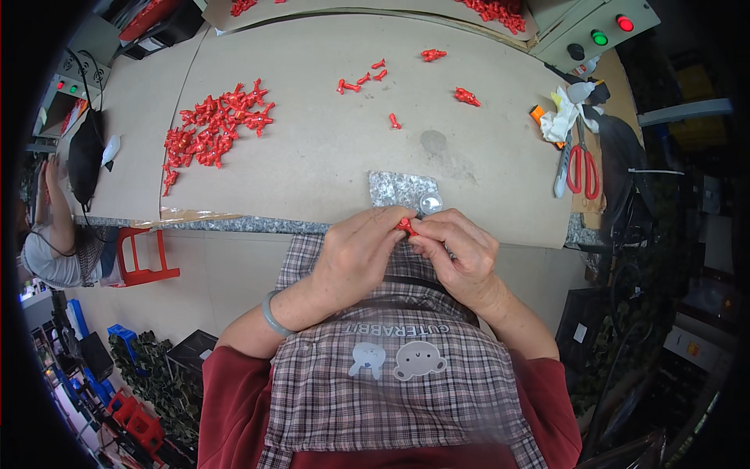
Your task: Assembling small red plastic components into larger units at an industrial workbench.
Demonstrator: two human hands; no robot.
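Between the fingertips of both hands is a small red plastic figure part (pixel 405 227), partly hidden by the fingers. My left hand (pixel 358 248) pinches it from the left, and my right hand (pixel 461 254) grips it from the right. Both are at the table's near edge, above the apron. Just beyond them lies a grey speckled patch (pixel 391 187) with a small round clear-topped dish (pixel 430 203) at its right corner. Farther off, a few loose red pieces (pixel 364 79) are scattered on the paper-covered table (pixel 312 156).
A heap of red figures (pixel 215 125) lies at the left. Red-handled scissors (pixel 583 168), crumpled white tissue (pixel 559 121) and a bottle stand at the right. A control box (pixel 601 35) with lit buttons is at the far right. Another person (pixel 58 250) sits at the left near a red stool (pixel 148 262).
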